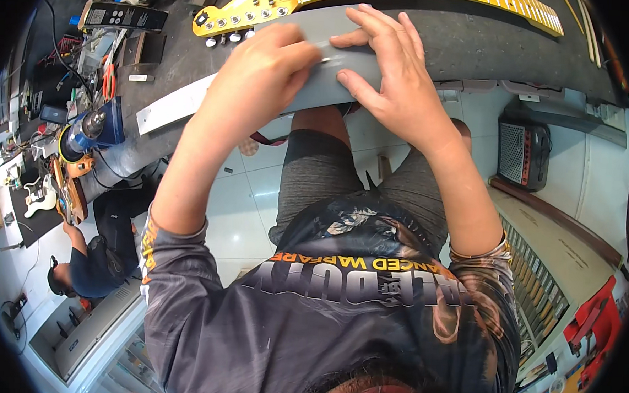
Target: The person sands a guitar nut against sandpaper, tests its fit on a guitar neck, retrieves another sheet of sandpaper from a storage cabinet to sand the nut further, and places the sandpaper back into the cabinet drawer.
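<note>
My left hand (268, 69) is closed over a flat grey sheet (327, 89) at the bench's near edge, its fingers slightly blurred. A small pale tip (326, 60) shows by its fingertips; whatever else it grips is hidden. Fingers spread, my right hand (395, 76) lies on the same sheet, with thumb and index finger on either side of that spot. From under my left forearm a white flat strip (170, 107) sticks out to the left. Just beyond the sheet lies a yellow guitar neck (264, 7) with its headstock and tuners to the left.
A dark bench top (471, 52) runs across the front. At left are orange-handled pliers (109, 79), a small dark box (125, 16) and cluttered tools. A black speaker (523, 154) stands at right. Another person (101, 267) works at far left near a white guitar body (40, 198).
</note>
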Motion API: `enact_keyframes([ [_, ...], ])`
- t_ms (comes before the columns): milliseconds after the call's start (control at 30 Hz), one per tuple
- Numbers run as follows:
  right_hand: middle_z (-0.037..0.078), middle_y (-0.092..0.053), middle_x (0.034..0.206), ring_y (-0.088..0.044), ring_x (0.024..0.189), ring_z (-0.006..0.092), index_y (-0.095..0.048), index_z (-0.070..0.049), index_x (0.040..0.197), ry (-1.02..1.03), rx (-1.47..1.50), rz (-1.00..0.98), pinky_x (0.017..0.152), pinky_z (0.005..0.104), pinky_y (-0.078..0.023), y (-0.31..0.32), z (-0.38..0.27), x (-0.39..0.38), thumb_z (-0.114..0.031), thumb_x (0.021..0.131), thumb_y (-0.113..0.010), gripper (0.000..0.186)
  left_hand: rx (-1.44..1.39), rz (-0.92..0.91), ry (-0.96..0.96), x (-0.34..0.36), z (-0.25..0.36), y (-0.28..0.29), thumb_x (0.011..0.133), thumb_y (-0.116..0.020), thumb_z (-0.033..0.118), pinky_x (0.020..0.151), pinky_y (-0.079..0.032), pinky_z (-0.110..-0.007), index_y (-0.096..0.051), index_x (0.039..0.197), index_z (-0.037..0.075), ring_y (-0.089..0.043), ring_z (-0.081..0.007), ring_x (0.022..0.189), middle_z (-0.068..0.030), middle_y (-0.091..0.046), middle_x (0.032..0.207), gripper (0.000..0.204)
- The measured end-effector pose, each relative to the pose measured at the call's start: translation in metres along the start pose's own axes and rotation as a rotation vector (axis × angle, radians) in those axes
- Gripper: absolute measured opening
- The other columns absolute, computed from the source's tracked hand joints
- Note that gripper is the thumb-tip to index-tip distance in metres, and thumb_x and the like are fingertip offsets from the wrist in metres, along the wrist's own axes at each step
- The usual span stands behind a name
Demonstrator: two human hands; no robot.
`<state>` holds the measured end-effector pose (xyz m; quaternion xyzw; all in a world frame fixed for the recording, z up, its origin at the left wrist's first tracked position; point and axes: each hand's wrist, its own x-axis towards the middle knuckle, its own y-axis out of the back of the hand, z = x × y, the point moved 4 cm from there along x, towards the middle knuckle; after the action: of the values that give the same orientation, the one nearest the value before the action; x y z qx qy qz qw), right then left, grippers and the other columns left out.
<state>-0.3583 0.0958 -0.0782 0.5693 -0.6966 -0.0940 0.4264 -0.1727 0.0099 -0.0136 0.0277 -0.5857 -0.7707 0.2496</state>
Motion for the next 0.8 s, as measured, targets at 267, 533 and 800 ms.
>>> enact_keyframes([
  [267,0.0,-0.077,0.143,-0.043,0.165,0.0313,-0.045,-0.01,0.167,-0.003,-0.034,0.014,0.141,0.0616,-0.018,0.0,0.0,-0.001,-0.023,0.1,-0.082,0.077,-0.023,0.034,-0.025,0.008,0.001,-0.013,0.095,-0.078,0.001,0.086,-0.058,-0.048,-0.078,0.111,0.005,-0.071,-0.0365,0.099,-0.0114,-0.07,0.1,0.017],
  [533,0.002,-0.076,0.144,-0.043,0.165,0.0323,-0.047,-0.01,0.166,0.024,-0.014,0.005,0.141,0.0626,-0.018,0.0,0.001,-0.001,-0.025,0.099,-0.082,0.077,-0.037,0.027,0.028,-0.001,-0.002,-0.004,0.096,-0.08,0.004,0.085,-0.058,-0.047,-0.078,0.111,0.004,-0.071,-0.0362,0.098,-0.0114,-0.069,0.099,0.015],
  [800,0.003,-0.076,0.143,-0.044,0.165,0.0325,-0.047,-0.01,0.166,0.009,-0.011,0.004,0.141,0.0625,-0.018,0.0,0.0,-0.001,-0.024,0.099,-0.083,0.077,-0.039,-0.004,0.075,-0.008,-0.001,0.001,0.096,-0.079,0.004,0.085,-0.058,-0.047,-0.078,0.111,0.004,-0.07,-0.0362,0.097,-0.0112,-0.069,0.099,0.015],
])
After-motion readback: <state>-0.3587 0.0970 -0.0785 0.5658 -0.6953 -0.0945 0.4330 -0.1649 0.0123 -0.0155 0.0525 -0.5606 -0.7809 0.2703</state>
